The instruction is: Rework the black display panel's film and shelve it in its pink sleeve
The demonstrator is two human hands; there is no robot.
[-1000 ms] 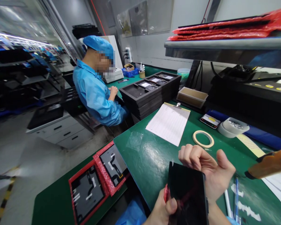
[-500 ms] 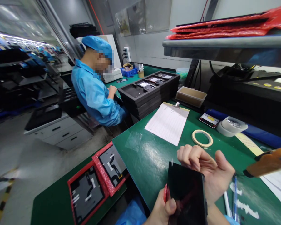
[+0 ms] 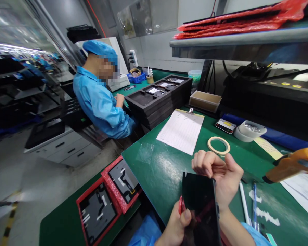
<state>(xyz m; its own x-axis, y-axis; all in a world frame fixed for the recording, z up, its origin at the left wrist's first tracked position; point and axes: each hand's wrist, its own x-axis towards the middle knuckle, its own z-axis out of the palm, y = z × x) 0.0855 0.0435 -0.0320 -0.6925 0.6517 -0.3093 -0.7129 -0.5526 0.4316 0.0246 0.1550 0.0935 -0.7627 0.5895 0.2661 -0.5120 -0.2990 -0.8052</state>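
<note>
A flat black panel with a glossy, reflective face, like a phone or tablet screen (image 3: 201,208), is tilted toward me at the bottom of the view. My left hand (image 3: 176,222) grips its left side, thumb on the front. A bit of red wrapping (image 3: 181,205) shows between that hand and the panel. Behind the panel's upper right corner is my right hand (image 3: 218,174), palm toward me. Its fingers are curled in close to the top edge while the thumb stands apart; whether they pinch anything is hidden. A small pale tab sits at the panel's upper left corner.
On the green table (image 3: 159,171) lie a clipboard with paper (image 3: 181,131), a tape roll (image 3: 219,146), a white pen (image 3: 244,203) and an orange tool (image 3: 292,165). Two red-wrapped panels (image 3: 97,212) lie lower left. A co-worker in blue (image 3: 100,99) sits beside stacked black trays (image 3: 156,102).
The view has shifted slightly. Both hands and the black panel appear a little further left, with the right thumb drawn somewhat nearer its fingers. The left hand keeps its grip.
</note>
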